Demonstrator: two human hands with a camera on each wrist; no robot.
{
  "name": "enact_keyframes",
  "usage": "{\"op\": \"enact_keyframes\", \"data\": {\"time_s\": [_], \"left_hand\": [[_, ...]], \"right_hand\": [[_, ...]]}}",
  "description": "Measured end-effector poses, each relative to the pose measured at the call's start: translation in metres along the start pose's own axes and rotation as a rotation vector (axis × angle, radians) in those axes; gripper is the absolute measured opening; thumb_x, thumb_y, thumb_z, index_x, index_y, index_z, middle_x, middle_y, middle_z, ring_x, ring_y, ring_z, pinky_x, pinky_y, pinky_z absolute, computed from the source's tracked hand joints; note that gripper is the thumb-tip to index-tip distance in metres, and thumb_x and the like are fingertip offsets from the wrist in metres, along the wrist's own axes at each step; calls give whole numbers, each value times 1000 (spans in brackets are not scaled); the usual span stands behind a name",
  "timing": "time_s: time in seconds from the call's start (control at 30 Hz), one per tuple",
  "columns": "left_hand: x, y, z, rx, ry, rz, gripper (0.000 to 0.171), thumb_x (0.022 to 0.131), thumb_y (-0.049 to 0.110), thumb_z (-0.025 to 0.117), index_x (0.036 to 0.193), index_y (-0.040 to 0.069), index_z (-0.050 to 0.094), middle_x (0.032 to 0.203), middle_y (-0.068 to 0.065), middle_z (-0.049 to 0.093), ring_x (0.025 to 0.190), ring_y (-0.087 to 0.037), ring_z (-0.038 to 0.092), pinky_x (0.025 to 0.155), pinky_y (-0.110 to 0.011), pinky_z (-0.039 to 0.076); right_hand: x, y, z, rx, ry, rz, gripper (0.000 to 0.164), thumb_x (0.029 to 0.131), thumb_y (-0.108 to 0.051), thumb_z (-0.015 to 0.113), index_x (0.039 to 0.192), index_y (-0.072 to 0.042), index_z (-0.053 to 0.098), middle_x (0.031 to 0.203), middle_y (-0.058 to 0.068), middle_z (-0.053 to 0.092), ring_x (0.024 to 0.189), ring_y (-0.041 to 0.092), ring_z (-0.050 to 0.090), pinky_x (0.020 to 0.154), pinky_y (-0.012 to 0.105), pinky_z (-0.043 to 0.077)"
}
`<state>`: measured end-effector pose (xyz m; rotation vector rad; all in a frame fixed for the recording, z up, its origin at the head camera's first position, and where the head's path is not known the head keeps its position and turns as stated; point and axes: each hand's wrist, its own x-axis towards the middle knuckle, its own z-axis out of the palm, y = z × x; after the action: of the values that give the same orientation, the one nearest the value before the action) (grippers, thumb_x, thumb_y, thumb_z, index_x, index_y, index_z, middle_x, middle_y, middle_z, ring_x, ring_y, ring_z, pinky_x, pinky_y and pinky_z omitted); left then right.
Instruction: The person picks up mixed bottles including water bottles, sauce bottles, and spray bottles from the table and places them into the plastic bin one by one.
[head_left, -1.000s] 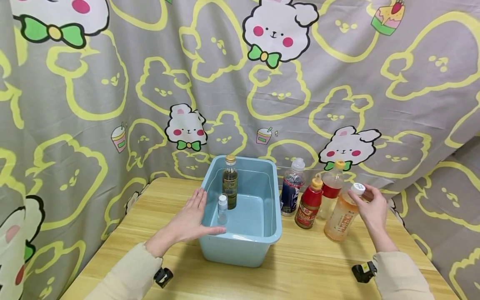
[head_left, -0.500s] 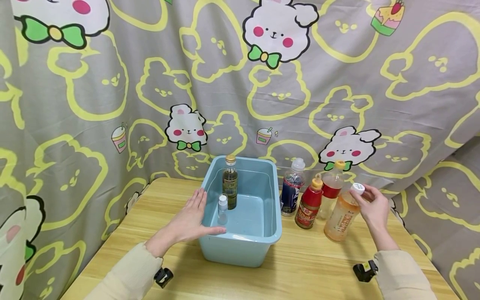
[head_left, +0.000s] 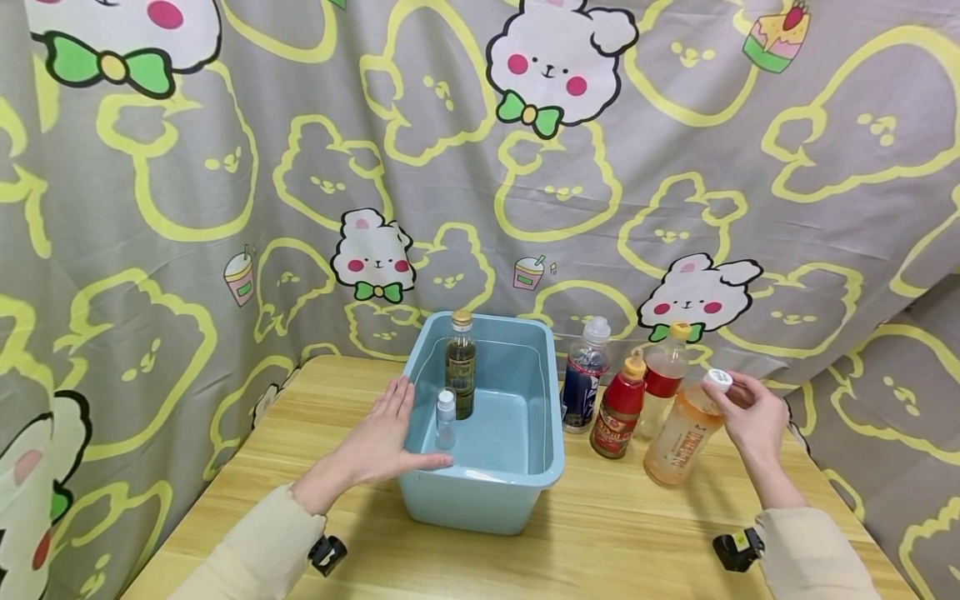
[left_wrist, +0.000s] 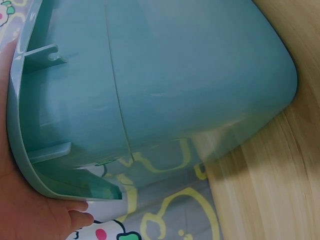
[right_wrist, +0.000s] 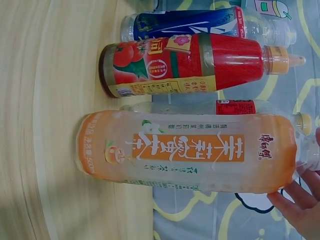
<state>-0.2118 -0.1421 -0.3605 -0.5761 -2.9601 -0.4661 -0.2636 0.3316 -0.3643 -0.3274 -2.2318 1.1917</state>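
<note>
- At the left rim of the blue tub point(head_left: 498, 478), the left hand point(head_left: 375, 435) is resting with fingers extended and the thumb reaching over the front edge. It is not clenching; a light, even touch like this is probably enough to steady the tub.
- Inside the tub, a dark bottle point(head_left: 461, 375) with a gold cap is standing at the left, its label too small to read.
- Just in front of it, a small bottle point(head_left: 446, 421) with a white cap is showing no readable writing.
- Beside the tub, a blue-labelled bottle point(head_left: 582, 385) is bearing pale lettering that is not coming out clearly.
- Next to it, a red bottle point(head_left: 618, 415) is displaying printed tomatoes and Chinese characters, mostly unclear.
- Behind these, a clear bottle point(head_left: 663, 383) is wearing a red band, its words unreadable.
- Farthest right, the orange bottle point(head_left: 681, 440) is leaning, its label seeming to read 茉莉蜜茶, with 康师傅 as the brand.
- At its top, the right hand point(head_left: 757, 417) is grasping the cap end between thumb and fingers. A firm pinch and an upright bottle would likely be sparing the neighbours a knock.
</note>
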Motion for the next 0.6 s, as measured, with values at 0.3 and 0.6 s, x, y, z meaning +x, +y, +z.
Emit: {"op": "enact_keyframes", "data": {"time_s": [0.3,0.6], "left_hand": [[0,0,1,2,3,3,119,64,80,44,137,-10,15,143,-26,7,132,-34,1,105,-44,12],[0,-1,1,-10,-6,-7,119,64,79,44,137,-9,14,144,-25,6,132,-34,1,105,-44,11]], "right_hand": [[-14,-15,-9,-29,-13,-22,45,76,-26,70,111,1,59,76,-23,54,65,-18,45,57,4,38],[-24,-21,-13,-16,-62,-96,44,76,-23,70,110,3,58,75,-28,51,66,-19,46,56,4,40]]}}
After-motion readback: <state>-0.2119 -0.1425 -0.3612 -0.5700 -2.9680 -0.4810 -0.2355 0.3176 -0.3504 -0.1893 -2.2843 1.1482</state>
